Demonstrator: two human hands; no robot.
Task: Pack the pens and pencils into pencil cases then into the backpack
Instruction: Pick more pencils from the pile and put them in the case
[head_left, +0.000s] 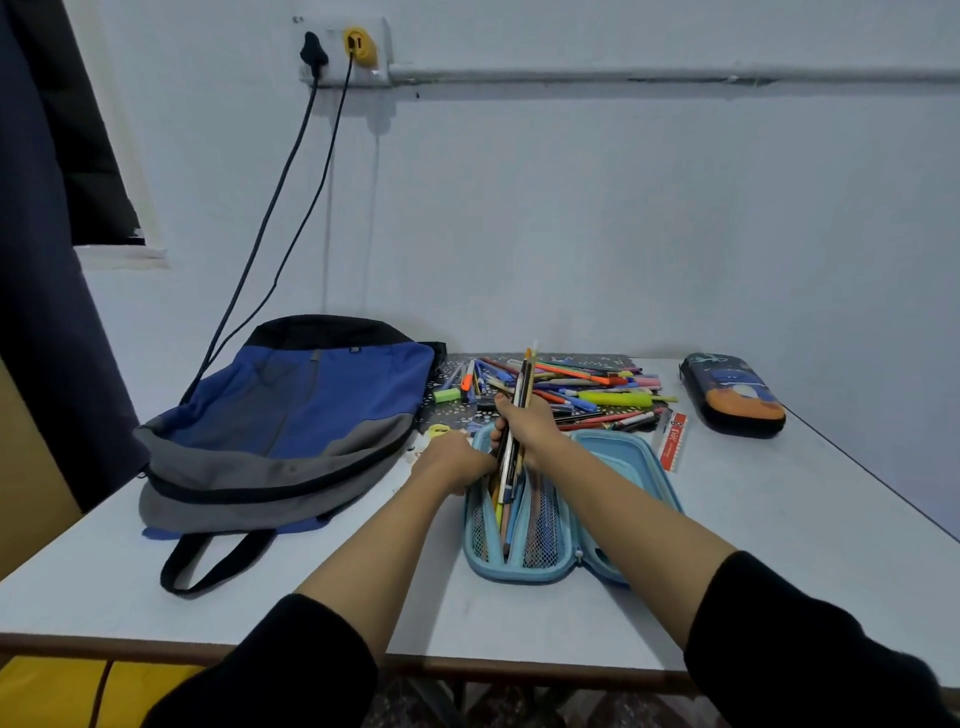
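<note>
Pale wall with a loaded socket (345, 52) up top, and a white tabletop (779, 545) pushed against it, that's the setup. The blue and grey backpack (291, 431) is slumped on the left. The light blue pencil case (519, 569) lies unzipped and flat in the middle. A dark pencil case (732, 395) sits zipped up, well apart on the right.

The right hand (524, 423) is fisted around a bundle of pencils (524, 379), with the lower ends poking down into the mesh side of the open case. The left hand (452, 462) has its fingers curled over the case's left rim, as far as I can tell, pinning it down.

Honestly, the trick here is to line the bundle up with the long axis of the case before letting go. Right now it's standing pretty steep, so I'd lay it down flat and let the pencils slide in beside the ones already there. The left hand should hold that rim so the case doesn't skate.

Loads left to do, though. The pile of pens and markers (587, 387) behind the case is big, and a ruler (674, 441) lies just beside the lid.
</note>
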